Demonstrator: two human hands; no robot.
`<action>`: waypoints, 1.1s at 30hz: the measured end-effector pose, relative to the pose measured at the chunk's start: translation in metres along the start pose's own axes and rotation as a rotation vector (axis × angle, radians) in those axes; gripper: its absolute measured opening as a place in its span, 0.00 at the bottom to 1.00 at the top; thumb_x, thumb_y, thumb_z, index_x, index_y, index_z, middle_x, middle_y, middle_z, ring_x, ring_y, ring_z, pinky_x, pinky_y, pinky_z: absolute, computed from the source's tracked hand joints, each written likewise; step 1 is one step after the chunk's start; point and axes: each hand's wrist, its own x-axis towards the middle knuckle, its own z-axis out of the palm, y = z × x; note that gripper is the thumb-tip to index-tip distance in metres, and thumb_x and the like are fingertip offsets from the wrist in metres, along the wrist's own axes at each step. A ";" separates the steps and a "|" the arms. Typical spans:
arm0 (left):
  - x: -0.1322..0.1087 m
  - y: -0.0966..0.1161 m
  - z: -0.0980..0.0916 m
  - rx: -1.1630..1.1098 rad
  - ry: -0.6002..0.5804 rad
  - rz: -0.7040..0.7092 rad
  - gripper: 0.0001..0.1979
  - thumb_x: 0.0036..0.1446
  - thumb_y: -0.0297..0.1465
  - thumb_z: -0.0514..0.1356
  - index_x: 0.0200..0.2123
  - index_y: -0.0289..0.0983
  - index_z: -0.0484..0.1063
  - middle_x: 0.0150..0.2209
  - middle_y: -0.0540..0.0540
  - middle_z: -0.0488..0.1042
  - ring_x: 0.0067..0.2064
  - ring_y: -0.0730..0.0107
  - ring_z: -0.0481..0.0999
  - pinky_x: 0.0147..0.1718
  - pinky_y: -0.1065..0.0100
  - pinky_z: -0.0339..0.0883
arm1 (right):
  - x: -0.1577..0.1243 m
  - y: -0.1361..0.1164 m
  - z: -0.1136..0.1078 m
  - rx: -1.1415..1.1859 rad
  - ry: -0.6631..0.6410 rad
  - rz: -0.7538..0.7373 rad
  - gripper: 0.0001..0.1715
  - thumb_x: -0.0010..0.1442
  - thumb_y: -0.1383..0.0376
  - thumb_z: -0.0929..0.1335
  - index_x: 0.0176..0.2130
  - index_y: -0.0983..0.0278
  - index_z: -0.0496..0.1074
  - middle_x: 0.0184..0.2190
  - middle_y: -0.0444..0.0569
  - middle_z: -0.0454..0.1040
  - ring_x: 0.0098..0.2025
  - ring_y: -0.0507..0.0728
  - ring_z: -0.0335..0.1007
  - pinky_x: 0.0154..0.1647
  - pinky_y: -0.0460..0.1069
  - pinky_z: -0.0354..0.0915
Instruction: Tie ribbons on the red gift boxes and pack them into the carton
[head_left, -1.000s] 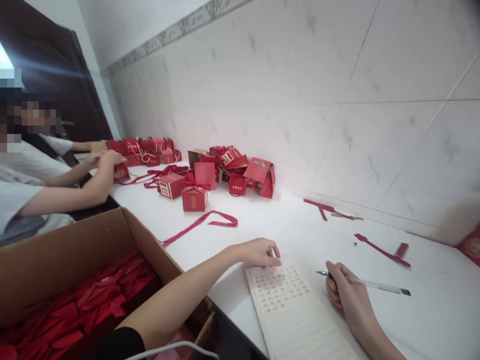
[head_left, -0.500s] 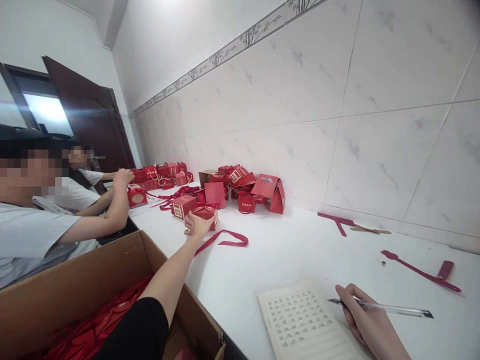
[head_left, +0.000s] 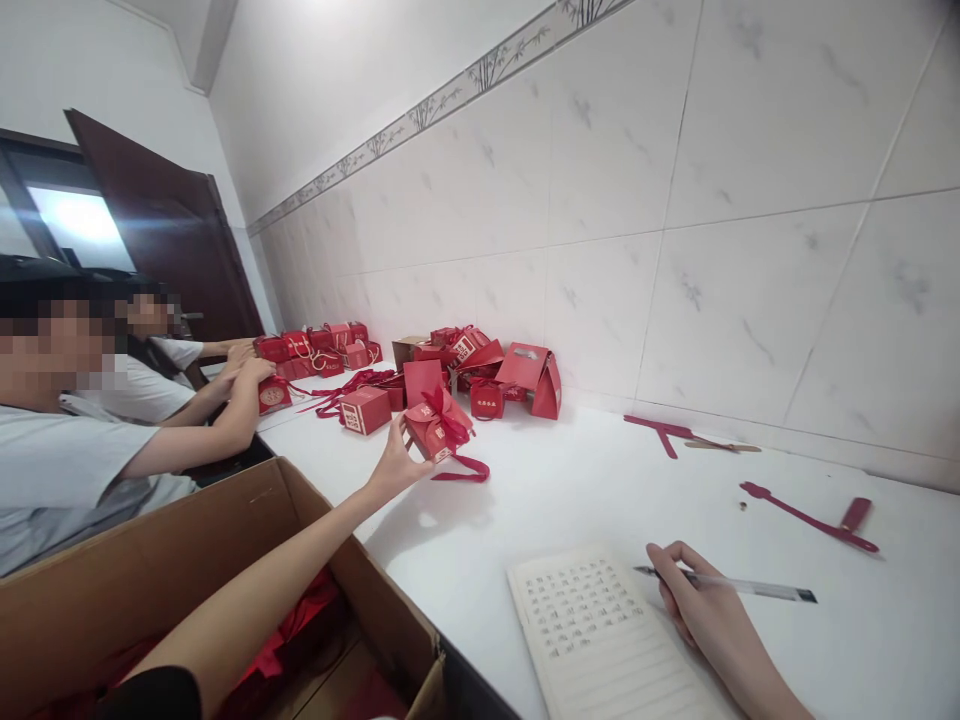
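Note:
Raised off the white table (head_left: 480, 540), a small red gift box (head_left: 431, 430) with a ribbon bow is tilted in my left hand (head_left: 394, 465), the thumb and fingers gripping its near left end. A loose dark-red ribbon (head_left: 469, 468) lies behind and below it. At the lower right, my right hand (head_left: 701, 605) is closed round a clear pen (head_left: 761, 588) with a black end. The pen's tip points left, above the edge of an open notebook (head_left: 622, 680) with several rows of handwritten characters.
An open cardboard carton (head_left: 247, 500) with red items inside stands beneath my left arm. Several red boxes (head_left: 517, 370) are heaped by the wall. Dark-red strips (head_left: 810, 525) lie at the right. Co-workers (head_left: 45, 440) sit at the left, hands near other boxes.
My left hand has lifted the gift box from the table, tilting it and moving it slightly right. A co-worker's hands have moved a little. My right hand still holds the pen.

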 end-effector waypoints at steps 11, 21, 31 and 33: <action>-0.079 0.066 0.019 -0.504 -0.372 0.543 0.49 0.37 0.29 0.66 0.59 0.44 0.42 0.58 0.38 0.54 0.60 0.48 0.57 0.53 0.51 0.64 | -0.003 -0.004 0.003 0.204 -0.035 -0.120 0.35 0.46 0.37 0.63 0.32 0.65 0.68 0.13 0.44 0.66 0.11 0.51 0.59 0.10 0.44 0.50; -0.101 0.125 0.133 -0.818 -0.342 0.382 0.39 0.42 0.29 0.66 0.52 0.43 0.45 0.58 0.39 0.52 0.61 0.58 0.57 0.58 0.49 0.57 | -0.008 -0.018 -0.012 0.491 -0.010 -0.445 0.24 0.57 0.46 0.65 0.43 0.61 0.66 0.48 0.51 0.68 0.52 0.62 0.65 0.44 0.55 0.71; -0.091 0.110 0.123 -0.799 -0.572 0.452 0.18 0.54 0.43 0.56 0.42 0.38 0.62 0.48 0.42 0.64 0.51 0.60 0.67 0.49 0.57 0.65 | 0.009 -0.010 -0.024 0.613 -0.059 -0.329 0.25 0.53 0.46 0.68 0.42 0.60 0.66 0.44 0.51 0.69 0.46 0.61 0.66 0.39 0.54 0.69; -0.091 0.112 0.123 -0.806 -0.520 0.355 0.20 0.54 0.42 0.58 0.46 0.39 0.59 0.48 0.42 0.65 0.49 0.62 0.69 0.45 0.59 0.67 | 0.007 -0.010 -0.025 0.578 -0.106 -0.368 0.23 0.54 0.47 0.68 0.42 0.60 0.65 0.44 0.50 0.68 0.46 0.60 0.66 0.40 0.53 0.68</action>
